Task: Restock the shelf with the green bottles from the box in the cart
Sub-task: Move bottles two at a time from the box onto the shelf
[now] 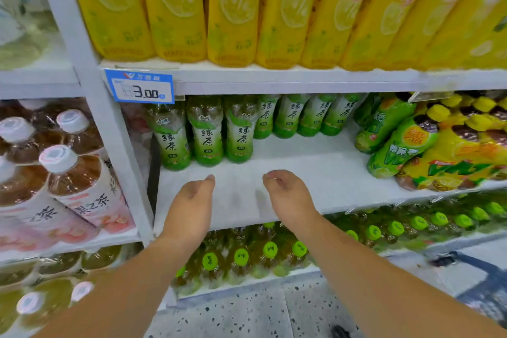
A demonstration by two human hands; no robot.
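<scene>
Green bottles [208, 137] are all sitting toward the far side of the middle shelf [301, 173] right now, with none in hand, and the box isn't showing up anywhere in this view. A dark frame [482, 274] at the near right might be the cart, but honestly I can't tell. Going from nearest: two bare forearms are reaching in. The left hand [192, 200] and right hand [288, 195] are hovering side by side over the bare front strip of that shelf. On both, the fingers are drooping down loosely past the knuckles, mostly hidden from here, and they're gripping nothing. My guess is the hands are between bottles, since that bare strip is exactly where new stock needs to be going. Below them, green-capped bottles [241, 256] are filling the lower shelf. Past the hands I'm counting seven green ones. Three are standing forward on the left, labels facing out. Four more are lining up further back to their right, which is leaving the gap in front. A blue price tag [140, 88] is hanging on the rail above, and yellow bottles [233, 8] are crowding the top shelf. I'm counting at least seven of those, though the right end is getting too blurry to be sure.
</scene>
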